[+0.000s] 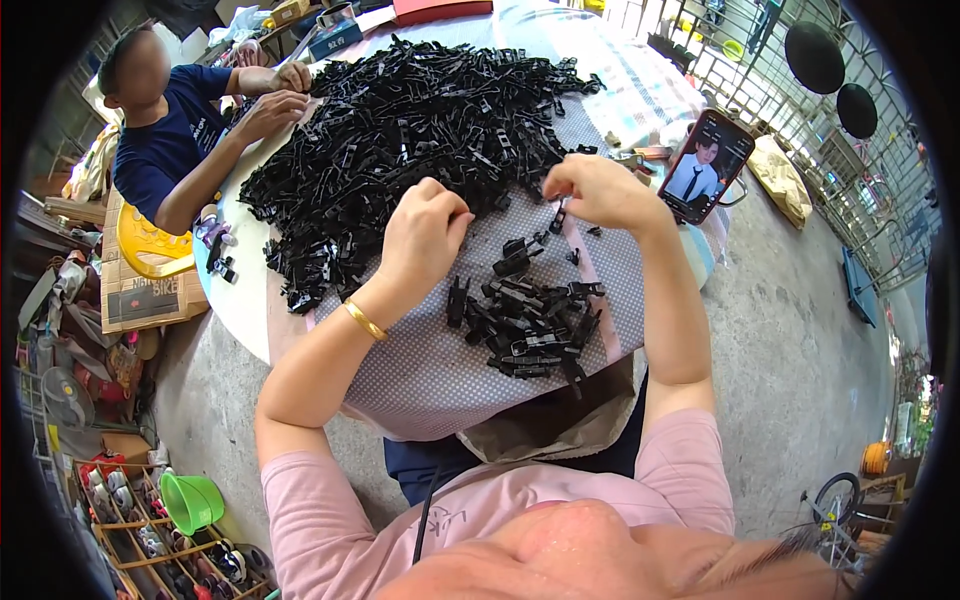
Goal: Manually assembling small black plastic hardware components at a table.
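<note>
Hands sorting small black plastic clips at a round table.

Left hand (425, 235) is curled into a loose fist at the near edge of the big heap of black clips (400, 130), fingers together, though whether they pinch a clip cannot be told; a gold bangle (365, 320) circles that wrist. Right hand (600, 192) hovers just beside the heap's right side, fingertips drawn together on a small black piece (557, 215). A smaller pile of clips (530, 320) lies on the dotted grey cloth (430, 370) near the table's front edge. A phone (705, 165) stands propped at the right edge. Across the table, at its far left edge, another person's hands (275, 95) work at the same heap.
</note>
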Available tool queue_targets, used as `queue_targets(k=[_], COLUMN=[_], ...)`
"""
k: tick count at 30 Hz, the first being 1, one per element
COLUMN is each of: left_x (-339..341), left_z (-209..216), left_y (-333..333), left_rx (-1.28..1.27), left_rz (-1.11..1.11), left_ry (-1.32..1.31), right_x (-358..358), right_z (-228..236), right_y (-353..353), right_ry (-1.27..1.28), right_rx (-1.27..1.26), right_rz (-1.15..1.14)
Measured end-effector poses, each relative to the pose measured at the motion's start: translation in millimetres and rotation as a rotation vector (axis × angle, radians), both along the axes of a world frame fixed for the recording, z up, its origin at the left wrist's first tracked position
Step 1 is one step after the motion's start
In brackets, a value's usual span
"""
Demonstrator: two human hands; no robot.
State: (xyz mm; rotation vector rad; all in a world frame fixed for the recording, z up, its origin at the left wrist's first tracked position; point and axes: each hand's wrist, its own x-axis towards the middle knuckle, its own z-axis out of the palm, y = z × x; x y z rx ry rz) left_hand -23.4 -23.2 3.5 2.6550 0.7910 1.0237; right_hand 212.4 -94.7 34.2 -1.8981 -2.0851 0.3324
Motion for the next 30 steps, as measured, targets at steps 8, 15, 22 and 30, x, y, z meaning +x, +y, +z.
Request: queue_targets(k=[8,15,22,30], left_x=[-0.9,-0.3,0.0,2.3], left_z=[19.4,18.9,14.5,11.1], left_y=[2.5,3.0,-1.4,-5.1], left_rx=[-0.919,-1.120,-0.838,-0.595], left_rz=[-0.162,-0.320,-0.188,-0.089], left_ry=[-0.347,-0.549,-0.399,-0.352], right_x=[-8.7,-40.1,-59.8,-58.5], right_z=[-4.2,-3.3,-17.5,-9.3], right_y=[1.8,7.0,9.7,2.7], right_ry=[-0.241,0.851,0.967,0.315], right_rx=[-0.031,0.128,0.216,0.564], right_rz=[-0.061,0.223,0.211,0.242])
